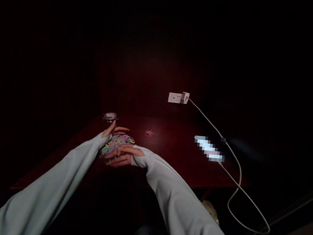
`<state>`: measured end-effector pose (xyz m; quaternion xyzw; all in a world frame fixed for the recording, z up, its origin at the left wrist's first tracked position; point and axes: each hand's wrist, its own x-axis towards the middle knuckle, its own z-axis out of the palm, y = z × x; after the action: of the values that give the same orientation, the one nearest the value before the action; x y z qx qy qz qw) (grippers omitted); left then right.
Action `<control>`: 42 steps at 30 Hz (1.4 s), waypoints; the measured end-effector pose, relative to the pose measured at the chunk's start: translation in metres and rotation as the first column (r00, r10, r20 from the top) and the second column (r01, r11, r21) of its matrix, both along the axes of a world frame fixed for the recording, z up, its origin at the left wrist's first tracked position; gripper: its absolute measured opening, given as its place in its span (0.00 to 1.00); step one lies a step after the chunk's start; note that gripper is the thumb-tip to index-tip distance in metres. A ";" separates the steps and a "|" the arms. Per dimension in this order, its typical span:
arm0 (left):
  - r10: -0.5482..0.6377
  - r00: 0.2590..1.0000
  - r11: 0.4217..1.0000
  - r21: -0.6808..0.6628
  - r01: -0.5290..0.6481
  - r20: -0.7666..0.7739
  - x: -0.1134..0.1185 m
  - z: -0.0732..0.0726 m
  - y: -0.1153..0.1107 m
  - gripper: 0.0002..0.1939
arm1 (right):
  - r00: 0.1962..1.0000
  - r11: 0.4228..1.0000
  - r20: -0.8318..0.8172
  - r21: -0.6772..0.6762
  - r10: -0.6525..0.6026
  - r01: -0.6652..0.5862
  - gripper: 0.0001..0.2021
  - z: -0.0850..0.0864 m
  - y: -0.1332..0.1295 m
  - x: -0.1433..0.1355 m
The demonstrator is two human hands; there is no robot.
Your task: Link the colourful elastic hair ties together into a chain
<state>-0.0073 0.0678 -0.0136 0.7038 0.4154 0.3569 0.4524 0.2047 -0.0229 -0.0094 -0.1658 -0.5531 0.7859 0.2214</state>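
A pile of small elastic bands (120, 140) in mixed pastel colours lies on the dark red table, between my two hands. My left hand (115, 130) is at the pile's far left side, fingers stretched out over its edge. At the near side my right hand (124, 155) reaches across with extended fingers, covering part of the bands. Neither hand shows anything gripped in it. Apart from the pile, a small bunch of pink bands (149, 133) rests farther right. Just beyond my left hand stands a round clear container (109, 117) with something pinkish at its top.
On the table's right side lies a lit phone (208, 148), its screen blurred. A white cable (241, 172) loops from it past the table edge up to a charger (185, 96) in the wall socket (174, 98). The surroundings are very dark.
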 end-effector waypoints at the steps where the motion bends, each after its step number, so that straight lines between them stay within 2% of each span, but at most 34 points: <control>1: -0.012 1.000 1.000 -0.004 0.012 -0.009 -0.001 0.000 0.001 0.61 | 0.992 0.992 0.027 -0.019 0.123 -0.122 0.15 0.001 -0.003 0.001; 2: -0.012 1.000 1.000 -0.004 0.012 -0.010 -0.002 0.000 0.003 0.61 | 0.978 0.979 0.047 -0.031 0.204 -0.203 0.15 0.001 -0.005 0.002; 4: 0.011 1.000 1.000 0.000 -0.011 -0.001 -0.003 0.000 0.005 0.61 | 0.973 0.974 0.053 -0.035 0.226 -0.224 0.14 0.002 -0.008 0.003; 9: 0.134 0.991 0.991 0.024 -0.134 -0.011 -0.003 0.000 0.007 0.60 | 0.999 0.998 -0.024 -0.030 -0.048 0.047 0.13 0.004 -0.009 0.001; 12: 0.208 0.978 0.976 0.063 -0.209 0.018 -0.002 -0.001 0.006 0.57 | 0.993 0.993 -0.034 -0.035 -0.115 0.114 0.12 0.007 -0.009 0.003; 14: 0.266 0.963 0.958 0.101 -0.270 0.052 -0.003 0.000 0.007 0.55 | 0.995 0.996 -0.058 -0.039 -0.081 0.079 0.13 0.008 -0.010 0.005; 17: 0.328 0.941 0.929 0.149 -0.338 0.088 -0.008 0.005 0.009 0.52 | 0.993 0.995 -0.086 -0.046 0.079 -0.083 0.14 0.006 -0.011 0.004; 19: 0.360 0.927 0.915 0.157 -0.372 0.102 -0.014 0.008 0.012 0.49 | 0.981 0.979 -0.041 -0.073 0.190 -0.192 0.14 0.002 -0.008 0.001; 21: 0.402 0.906 0.894 0.156 -0.419 0.129 -0.019 0.010 0.014 0.47 | 0.977 0.972 0.011 -0.110 0.211 -0.209 0.14 -0.004 -0.005 -0.002; 25: 0.440 0.882 0.871 0.161 -0.464 0.168 -0.021 0.011 0.015 0.43 | 0.999 0.995 -0.034 -0.092 -0.035 0.032 0.10 -0.008 0.000 -0.002; 28: 0.462 0.870 0.847 0.205 -0.491 0.175 -0.012 0.008 0.009 0.42 | 0.982 0.983 -0.088 -0.091 -0.165 0.157 0.09 -0.002 0.003 0.002; 30: 0.450 0.876 0.828 0.285 -0.483 0.177 -0.001 0.007 0.001 0.41 | 0.958 0.959 -0.084 -0.098 -0.275 0.267 0.11 0.002 0.009 0.004; 31: 0.425 0.890 0.820 0.345 -0.456 0.166 0.005 0.007 -0.005 0.40 | 0.926 0.927 -0.055 -0.080 -0.372 0.368 0.12 0.003 0.012 0.005; 32: 0.387 0.911 0.811 0.418 -0.409 0.140 0.011 0.007 -0.012 0.38 | 0.870 0.870 -0.016 -0.031 -0.493 0.492 0.13 0.004 0.016 0.006; 34: 0.315 0.949 0.779 0.566 -0.272 0.022 0.022 0.010 -0.026 0.34 | 0.685 0.681 0.043 0.173 -0.727 0.712 0.15 0.003 0.022 0.008; 35: 0.288 0.957 0.758 0.621 -0.200 -0.043 0.027 0.012 -0.033 0.31 | 0.591 0.574 0.050 0.316 -0.805 0.755 0.15 0.001 0.023 0.009; 36: 0.271 0.957 0.739 0.659 -0.139 -0.102 0.031 0.014 -0.039 0.30 | 0.517 0.477 0.045 0.464 -0.855 0.747 0.15 0.000 0.023 0.010; 38: 0.259 0.945 0.708 0.705 -0.045 -0.200 0.037 0.018 -0.049 0.28 | 0.455 0.339 0.027 0.708 -0.890 0.620 0.13 -0.001 0.021 0.012; 40: 0.254 0.927 0.696 0.717 0.022 -0.275 0.041 0.020 -0.053 0.26 | 0.452 0.268 0.032 0.842 -0.892 0.468 0.09 0.000 0.016 0.014; 42: 0.254 0.911 0.698 0.714 0.060 -0.325 0.044 0.019 -0.053 0.24 | 0.449 0.230 0.039 0.897 -0.892 0.378 0.07 0.001 0.011 0.014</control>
<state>0.0368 0.0145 0.0050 0.8569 0.3664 0.3613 0.0316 0.2192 -0.0124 -0.0083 -0.4934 -0.7416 0.1831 0.4160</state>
